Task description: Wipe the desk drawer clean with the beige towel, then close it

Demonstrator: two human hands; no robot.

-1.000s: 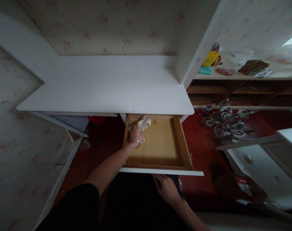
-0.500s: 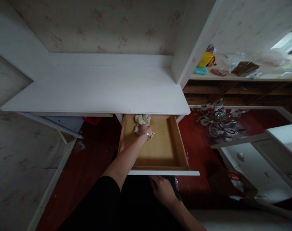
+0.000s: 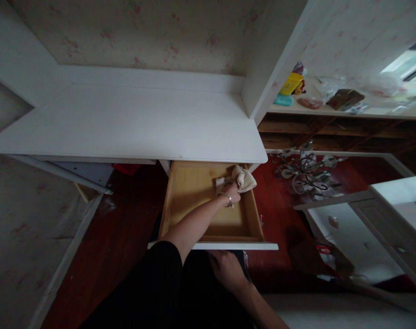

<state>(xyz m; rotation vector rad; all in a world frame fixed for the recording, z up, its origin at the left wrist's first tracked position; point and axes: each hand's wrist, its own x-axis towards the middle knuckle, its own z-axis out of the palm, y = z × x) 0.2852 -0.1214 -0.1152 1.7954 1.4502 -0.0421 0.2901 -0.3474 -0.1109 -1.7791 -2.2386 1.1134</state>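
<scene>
A beige cloth (image 3: 240,178) is bunched in my left hand (image 3: 232,191), which reaches into an open wooden drawer (image 3: 180,201). The fingers are closed on the cloth near the drawer's back right corner, and part of the cloth hangs over the right side wall. A silver bracelet (image 3: 227,199) circles this wrist. My right hand (image 3: 226,267) is at the lower edge of the white drawer front (image 3: 242,246), fingers bent together against it. Its fingertips are partly hidden under that edge.
Above the drawer is a white desktop (image 3: 142,121) with a side panel (image 3: 276,59). A chandelier (image 3: 309,169) lies on the red floor (image 3: 273,201) to the right. Beyond it, a shelf holds a yellow container (image 3: 292,83) and a cardboard box (image 3: 345,98). A white cabinet (image 3: 382,214) stands lower right.
My left hand has moved the cloth from the drawer's back left to its back right corner. My right hand stays at the drawer front. The view has shifted slightly.
</scene>
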